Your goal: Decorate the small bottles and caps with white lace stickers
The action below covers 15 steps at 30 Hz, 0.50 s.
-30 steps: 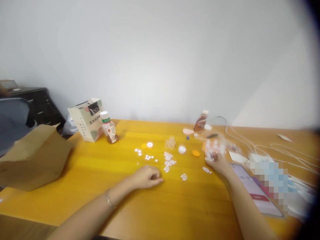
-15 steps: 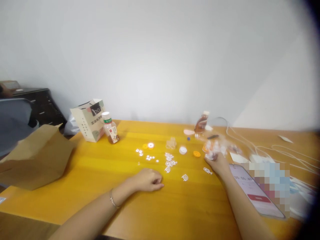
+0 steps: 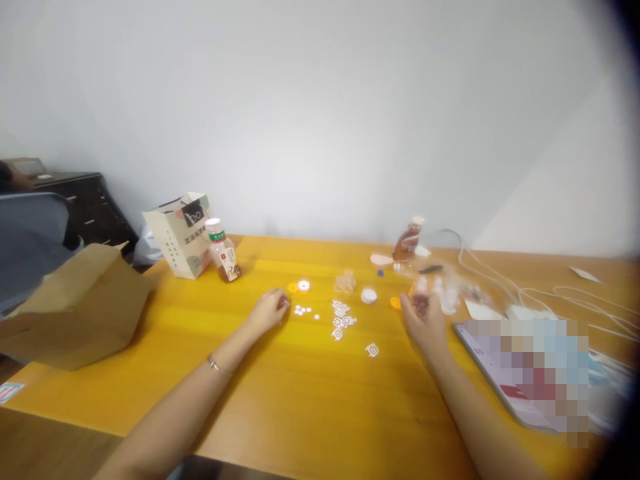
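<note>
My left hand point(image 3: 271, 309) is at the left end of a group of small white discs point(image 3: 303, 310), its fingers curled and closed; their tips are too small to show what they hold. My right hand point(image 3: 426, 327) is over a cluster of clear and orange-white plastic parts point(image 3: 445, 293). Its thumb and curled fingers come together blurred, so any piece inside is hidden. An orange disc point(image 3: 395, 303) lies just left of that hand. Between the hands are thin white wheel-shaped cutouts point(image 3: 343, 321), one single wheel cutout point(image 3: 372, 350) nearer me, and a round white piece point(image 3: 369, 295).
A yellow ring and a white ring point(image 3: 303, 286) and a translucent piece point(image 3: 345, 281) lie farther back. A bottle point(image 3: 225, 257) and paper bag point(image 3: 187, 240) stand left, a brown bottle point(image 3: 408, 241) at back right. A phone point(image 3: 480, 360), cables point(image 3: 530, 290) and brown paper point(image 3: 85, 307) flank the table.
My left hand has moved away and left, from the bare wood to the small white discs. My right hand has shifted slightly left; the white cutout beside it is out of sight.
</note>
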Available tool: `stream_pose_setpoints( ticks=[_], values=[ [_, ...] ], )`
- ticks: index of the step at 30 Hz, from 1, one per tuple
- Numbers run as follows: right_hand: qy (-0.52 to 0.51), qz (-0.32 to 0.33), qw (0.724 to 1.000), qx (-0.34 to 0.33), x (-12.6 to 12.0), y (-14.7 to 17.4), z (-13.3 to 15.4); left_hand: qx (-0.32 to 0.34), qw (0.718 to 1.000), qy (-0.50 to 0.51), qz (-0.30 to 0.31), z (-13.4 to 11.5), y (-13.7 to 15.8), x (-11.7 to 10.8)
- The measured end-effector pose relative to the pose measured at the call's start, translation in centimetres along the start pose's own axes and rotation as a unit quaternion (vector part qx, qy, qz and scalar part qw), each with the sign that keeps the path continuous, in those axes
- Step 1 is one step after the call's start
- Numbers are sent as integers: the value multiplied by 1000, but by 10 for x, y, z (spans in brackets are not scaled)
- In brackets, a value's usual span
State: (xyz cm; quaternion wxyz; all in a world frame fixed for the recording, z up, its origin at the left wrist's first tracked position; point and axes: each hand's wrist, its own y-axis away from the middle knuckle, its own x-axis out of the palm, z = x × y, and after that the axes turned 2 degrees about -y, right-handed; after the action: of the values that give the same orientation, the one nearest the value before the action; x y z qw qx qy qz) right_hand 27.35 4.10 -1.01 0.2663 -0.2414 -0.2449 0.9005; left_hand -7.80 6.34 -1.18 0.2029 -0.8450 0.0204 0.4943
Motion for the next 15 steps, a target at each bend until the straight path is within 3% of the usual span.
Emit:
stream_pose_setpoints(
  ticks=[7, 11, 15],
  values=[
    [-3, 68, 996, -53, 12, 12, 11, 34, 999, 29, 32, -22, 7, -5],
    [-3, 104, 993, -57, 12, 15, 18, 151, 974, 88, 141, -47, 20, -3],
    [-1, 123, 991, -51, 12, 17, 20, 186, 954, 97, 214, -58, 32, 5]
  ],
)
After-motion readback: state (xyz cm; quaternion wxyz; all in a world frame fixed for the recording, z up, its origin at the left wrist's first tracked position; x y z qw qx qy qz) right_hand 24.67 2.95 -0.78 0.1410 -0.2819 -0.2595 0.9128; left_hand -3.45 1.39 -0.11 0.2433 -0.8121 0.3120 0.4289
